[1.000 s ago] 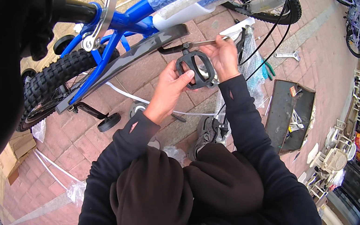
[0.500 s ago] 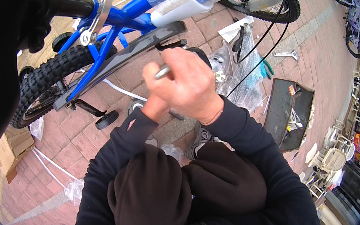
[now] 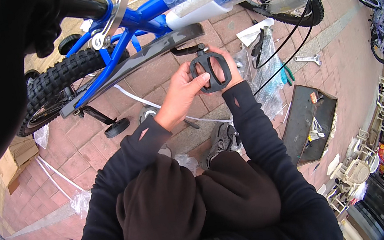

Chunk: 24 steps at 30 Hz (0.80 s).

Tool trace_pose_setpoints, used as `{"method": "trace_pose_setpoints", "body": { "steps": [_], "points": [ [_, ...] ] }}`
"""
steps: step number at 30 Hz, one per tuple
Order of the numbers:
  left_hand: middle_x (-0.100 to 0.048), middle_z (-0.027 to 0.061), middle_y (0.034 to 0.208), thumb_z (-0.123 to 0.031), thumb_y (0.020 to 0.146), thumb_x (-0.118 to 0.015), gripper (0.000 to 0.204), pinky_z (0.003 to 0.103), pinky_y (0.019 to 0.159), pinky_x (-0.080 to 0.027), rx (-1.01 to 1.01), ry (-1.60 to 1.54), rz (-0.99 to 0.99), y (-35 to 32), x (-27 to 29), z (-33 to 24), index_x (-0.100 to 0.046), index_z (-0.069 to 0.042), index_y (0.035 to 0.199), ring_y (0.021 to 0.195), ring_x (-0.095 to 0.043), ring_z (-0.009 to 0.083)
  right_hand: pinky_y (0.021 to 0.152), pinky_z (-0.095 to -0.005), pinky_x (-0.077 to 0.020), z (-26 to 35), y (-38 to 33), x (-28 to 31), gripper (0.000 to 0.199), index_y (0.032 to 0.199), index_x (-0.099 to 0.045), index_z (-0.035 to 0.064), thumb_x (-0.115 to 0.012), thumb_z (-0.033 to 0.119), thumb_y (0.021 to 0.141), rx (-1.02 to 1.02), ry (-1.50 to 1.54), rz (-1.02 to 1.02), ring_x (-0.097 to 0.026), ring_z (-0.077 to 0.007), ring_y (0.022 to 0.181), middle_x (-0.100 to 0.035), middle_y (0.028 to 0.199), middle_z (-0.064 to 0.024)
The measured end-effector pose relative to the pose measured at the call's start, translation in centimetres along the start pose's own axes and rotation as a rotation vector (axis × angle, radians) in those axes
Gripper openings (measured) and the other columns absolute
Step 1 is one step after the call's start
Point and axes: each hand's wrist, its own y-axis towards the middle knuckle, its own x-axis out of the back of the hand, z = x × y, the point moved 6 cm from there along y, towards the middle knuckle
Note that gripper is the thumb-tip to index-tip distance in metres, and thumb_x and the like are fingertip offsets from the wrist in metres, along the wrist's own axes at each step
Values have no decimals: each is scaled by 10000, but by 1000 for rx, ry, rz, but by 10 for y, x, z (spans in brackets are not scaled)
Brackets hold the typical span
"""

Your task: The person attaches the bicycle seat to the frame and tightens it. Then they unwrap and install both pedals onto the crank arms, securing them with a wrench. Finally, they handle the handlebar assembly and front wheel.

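Nearest to us, below our fingers, lie our dark sleeves and brown-clad knees, with one grey shoe (image 3: 222, 137) on the brick paving (image 3: 77, 153). To the lower right of our fingers, a dark open tool tray (image 3: 302, 117) rests on the paving; small pale parts and tools lie in it, too small to tell apart.

Above the knees, our left hand (image 3: 182, 94) and right hand (image 3: 226, 69) meet on a black bicycle pedal (image 3: 210, 71). Our left fingers are curled and pinch the pedal's left edge, thumb on its face. Our right fingers wrap behind its right edge, pressed together. The pedal sits between both sets of fingers, touching them, its face turned toward us. It is a flat, rounded-rectangular black frame with open windows and a central bar. Its top end meets the black crank arm (image 3: 187, 49) just above our fingertips.

Just right of our fingers lies clear bubble wrap (image 3: 264, 71), with black cables (image 3: 289, 36) crossing it. Left of our fingers stand a small stabiliser wheel (image 3: 117, 128) and the knobbly rear tyre (image 3: 62, 77). Beyond our fingertips runs the blue bicycle frame (image 3: 145, 14), its top tube wrapped in bubble film.
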Motion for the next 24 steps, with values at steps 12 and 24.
{"method": "trace_pose_setpoints", "body": {
  "steps": [12, 24],
  "points": [
    [-592, 6, 919, -175, 878, -602, 240, 256, 690, -497, 8, 5, 18, -2, -2, -4, -485, -61, 1054, 804, -579, 77, 626, -293, -523, -1, -73, -196, 244, 1036, -393, 29, -564, 2, 864, 1501, -1666, -332, -629, -222, 686, -584, 889, -129],
    [-580, 17, 930, -155, 859, -631, 280, 196, 680, -461, -67, -3, -50, -2, -2, -8, -474, -27, 1053, 818, -554, 49, 583, -332, -505, -48, -34, -210, 149, 862, -546, 76, -589, 6, 738, 1370, -2418, -279, -598, -275, 657, -556, 812, -111]
  ]
}}
